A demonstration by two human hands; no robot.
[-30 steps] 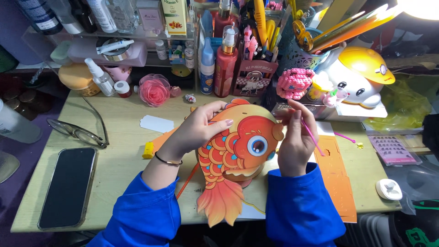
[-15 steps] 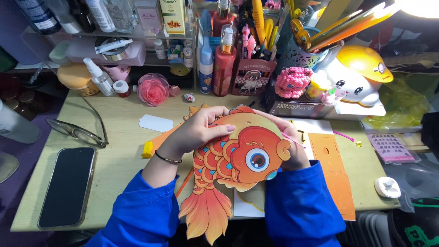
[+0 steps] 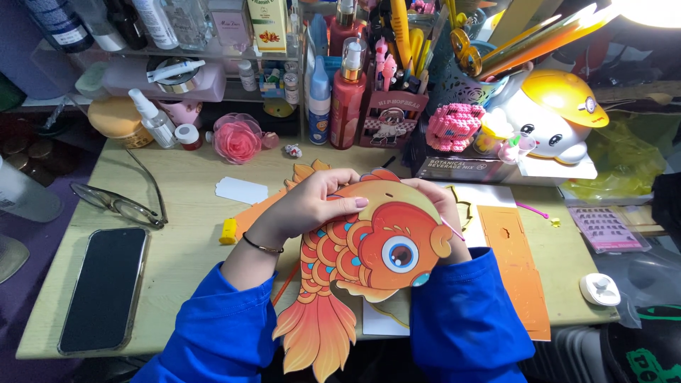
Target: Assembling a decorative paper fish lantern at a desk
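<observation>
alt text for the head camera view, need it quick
Two hands in blue sleeves hold an orange paper goldfish cutout over a wooden desk: the left hand on top, the right hand mostly behind it. Eyeglasses and a phone lie to the left.

Both arms wear bright blue long sleeves of soft, slightly creased cloth, the cuffs pushed back a little from the wrists. A thin dark bracelet (image 3: 262, 247) circles the wrist of the left hand (image 3: 312, 202). The left hand's nails carry pale pink polish. The right hand (image 3: 443, 209) is bare of rings.
</observation>
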